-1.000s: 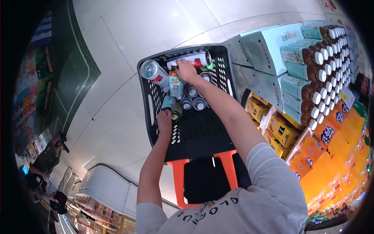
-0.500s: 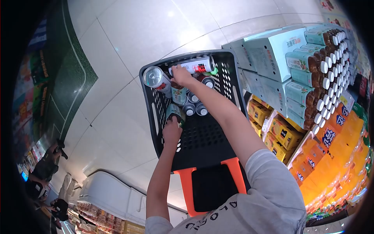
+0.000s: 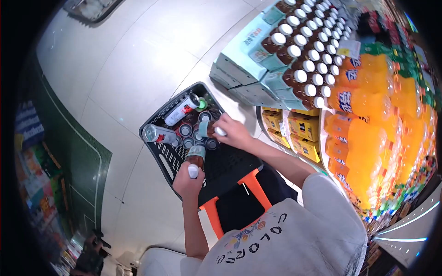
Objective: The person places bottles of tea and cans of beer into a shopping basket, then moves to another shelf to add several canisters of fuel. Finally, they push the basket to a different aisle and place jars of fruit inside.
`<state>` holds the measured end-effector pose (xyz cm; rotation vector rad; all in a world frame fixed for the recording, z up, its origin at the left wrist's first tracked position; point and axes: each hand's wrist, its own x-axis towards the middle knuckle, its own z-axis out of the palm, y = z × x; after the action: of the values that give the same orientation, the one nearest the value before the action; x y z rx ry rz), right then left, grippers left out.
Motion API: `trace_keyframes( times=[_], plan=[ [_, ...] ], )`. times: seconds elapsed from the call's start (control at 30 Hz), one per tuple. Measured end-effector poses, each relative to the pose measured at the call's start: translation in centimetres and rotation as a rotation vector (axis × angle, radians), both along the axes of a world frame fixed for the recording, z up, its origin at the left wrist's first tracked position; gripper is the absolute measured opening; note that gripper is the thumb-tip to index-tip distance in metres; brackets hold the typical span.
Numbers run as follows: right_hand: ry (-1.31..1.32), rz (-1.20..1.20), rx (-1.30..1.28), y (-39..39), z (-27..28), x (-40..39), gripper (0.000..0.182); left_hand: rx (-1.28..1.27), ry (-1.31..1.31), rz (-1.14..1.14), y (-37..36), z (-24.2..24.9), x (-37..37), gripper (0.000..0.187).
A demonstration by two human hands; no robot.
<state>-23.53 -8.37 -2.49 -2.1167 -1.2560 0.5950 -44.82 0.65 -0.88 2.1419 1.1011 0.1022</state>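
A black shopping basket (image 3: pixel 222 168) with orange handle arms stands in front of me. My left hand (image 3: pixel 188 180) is closed around a brown drink bottle (image 3: pixel 196 154) with a white cap and pale blue label, over the basket's near left part. Near the right side, my right hand (image 3: pixel 234 133) grips a second, matching bottle (image 3: pixel 205 129) by its capped end. Both bottles point inward over several small cans (image 3: pixel 186 130) standing upright. Two tall silver cans lie along the far sides, one silver can (image 3: pixel 159 134) at the left and another can (image 3: pixel 180 111) behind. A green cap (image 3: pixel 201 104) shows beside them.
Rows of white-capped bottles (image 3: pixel 307 55) on pale blue cartons (image 3: pixel 244 60) rise to the right. Yellow boxes (image 3: pixel 305 128) fill a shelf below them. Large orange soda bottles (image 3: pixel 363 147) are stacked farther right. Green flooring (image 3: pixel 73 152) lies at left.
My view has turned, and the bottle display appears closer. My right hand has moved from the basket's far part to its right side with a bottle. Both bottles' white caps now show.
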Motion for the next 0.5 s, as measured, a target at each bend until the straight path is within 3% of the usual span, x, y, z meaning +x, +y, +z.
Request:
trace_keyframes(
  times=[0.03, 0.2, 0.27, 0.5],
  plan=[
    [-0.045, -0.071, -0.012, -1.0, 2.5, 1.3, 0.024, -0.032, 0.036, -0.009, 0.6, 1.7, 1.9, 0.031],
    [-0.288, -0.306, 0.067, -3.7, 11.4, 8.2, 0.027, 0.190, -0.367, -0.272, 3.0, 4.9, 11.8, 0.030],
    [-0.317, -0.396, 0.035, -4.2, 11.9, 11.1, 0.027, 0.250, -0.498, -0.394, 3.9, 5.8, 16.7, 0.030],
    [-0.345, -0.524, 0.069, -4.1, 10.4, 17.9, 0.031, 0.225, -0.416, -0.785, 6.0, 4.9, 31.2, 0.031]
  ],
)
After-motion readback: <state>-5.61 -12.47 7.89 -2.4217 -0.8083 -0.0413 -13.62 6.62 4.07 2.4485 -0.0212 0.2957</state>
